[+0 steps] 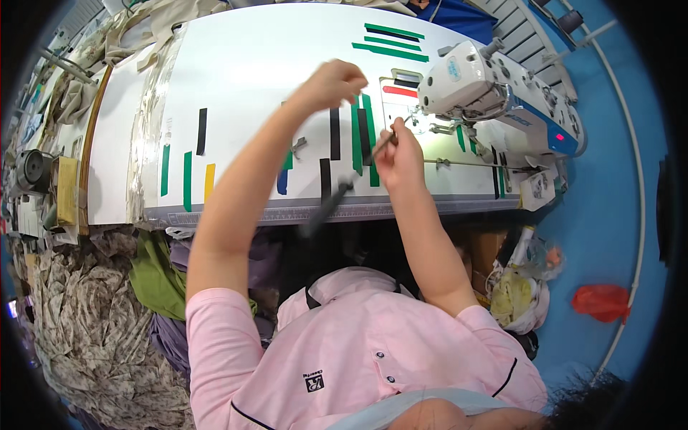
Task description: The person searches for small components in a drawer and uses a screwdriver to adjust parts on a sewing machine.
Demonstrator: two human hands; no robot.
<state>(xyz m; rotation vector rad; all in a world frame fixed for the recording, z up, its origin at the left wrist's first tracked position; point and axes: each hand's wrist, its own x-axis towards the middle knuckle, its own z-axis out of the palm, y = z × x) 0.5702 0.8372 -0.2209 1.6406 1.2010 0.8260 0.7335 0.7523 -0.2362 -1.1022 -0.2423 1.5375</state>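
Observation:
My left hand (334, 86) is raised over the white sewing table (244, 79), fingers curled and pinched together. Whatever it may hold is too small to make out. My right hand (401, 159) is closed on a slender dark tool (388, 142), whose upper end points at the needle area of the white and blue sewing machine (466, 79). Its exact kind does not show. Below and left of that hand, a dark elongated object (327, 209) is smeared by motion over the table's front edge; I cannot tell whether it belongs to the tool.
Green, black, yellow and blue tape strips (188, 179) mark the tabletop. A small metal clip-like part (299, 145) lies left of my right hand. A ruler strip (272, 213) runs along the front edge. Patterned fabric (93, 322) is heaped at lower left.

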